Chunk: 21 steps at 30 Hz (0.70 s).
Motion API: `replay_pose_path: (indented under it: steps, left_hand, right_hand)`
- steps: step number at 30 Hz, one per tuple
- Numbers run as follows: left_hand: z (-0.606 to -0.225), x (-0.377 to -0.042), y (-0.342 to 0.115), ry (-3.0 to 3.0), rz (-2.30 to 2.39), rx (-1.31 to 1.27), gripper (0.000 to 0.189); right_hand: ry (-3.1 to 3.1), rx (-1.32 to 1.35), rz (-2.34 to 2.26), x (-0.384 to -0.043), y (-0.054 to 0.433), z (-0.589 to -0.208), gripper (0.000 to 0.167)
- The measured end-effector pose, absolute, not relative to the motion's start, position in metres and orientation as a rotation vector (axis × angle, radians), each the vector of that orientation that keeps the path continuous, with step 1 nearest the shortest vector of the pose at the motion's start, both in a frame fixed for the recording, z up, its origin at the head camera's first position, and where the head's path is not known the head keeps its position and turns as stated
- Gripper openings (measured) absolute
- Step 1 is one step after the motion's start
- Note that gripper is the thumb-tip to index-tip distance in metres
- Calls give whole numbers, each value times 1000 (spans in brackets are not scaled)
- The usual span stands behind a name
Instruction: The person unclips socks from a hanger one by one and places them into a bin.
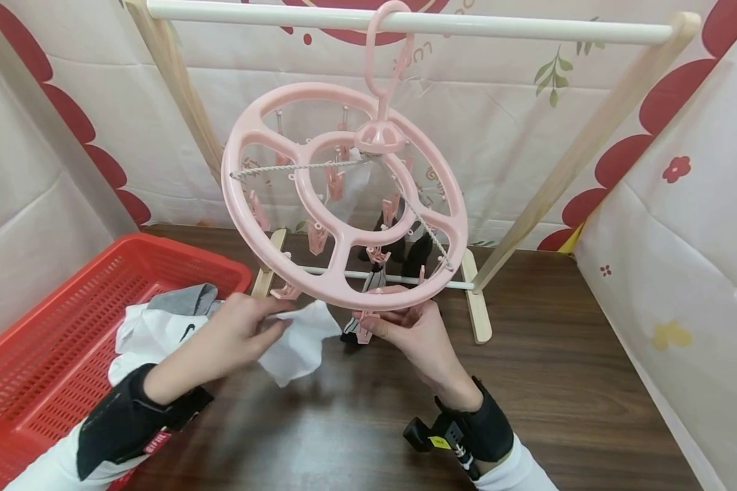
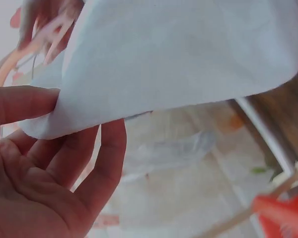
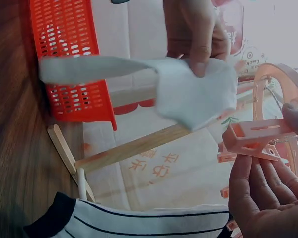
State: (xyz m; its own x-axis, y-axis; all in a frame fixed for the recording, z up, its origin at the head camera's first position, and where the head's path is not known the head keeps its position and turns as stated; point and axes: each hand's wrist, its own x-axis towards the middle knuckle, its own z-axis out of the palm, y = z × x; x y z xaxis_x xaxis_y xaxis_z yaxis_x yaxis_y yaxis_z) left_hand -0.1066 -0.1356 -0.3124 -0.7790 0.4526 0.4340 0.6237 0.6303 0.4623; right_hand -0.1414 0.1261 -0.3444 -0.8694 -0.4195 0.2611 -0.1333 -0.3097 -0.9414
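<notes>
My left hand (image 1: 227, 337) pinches a white sock (image 1: 301, 344) between thumb and fingers, just below the near left part of a pink round clip hanger (image 1: 344, 293). The sock hangs down from the fingertips; in the left wrist view its flat cloth (image 2: 179, 54) covers much of the picture. At the hanger's near edge, my right hand (image 1: 414, 337) grips a pink clothespin (image 3: 253, 134), thumb on one side and fingers on the other. Close by hangs a striped black-and-white sock (image 3: 149, 220). Dark socks (image 1: 417, 256) hang farther back, partly hidden by the ring.
The hanger hooks over a white rod (image 1: 528, 28) on a wooden stand (image 1: 565, 157). At left stands a red basket (image 1: 184, 256) holding white socks (image 1: 150, 334) and a grey one (image 1: 184, 300). Printed cloth walls enclose the dark wooden table (image 1: 565, 382).
</notes>
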Motion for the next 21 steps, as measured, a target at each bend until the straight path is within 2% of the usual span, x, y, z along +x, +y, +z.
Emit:
replay_pose_path:
  steps: [14,21]
  left_hand:
    - [-282,-93,-209,-2488,-711,-519,26]
    - [-275,-81,-244,-2487,-666,-190,17]
  right_hand:
    - [1738,-748,-2280,-138,129,-346,33]
    - [1773,-686,-2242,-136,135,-346,37]
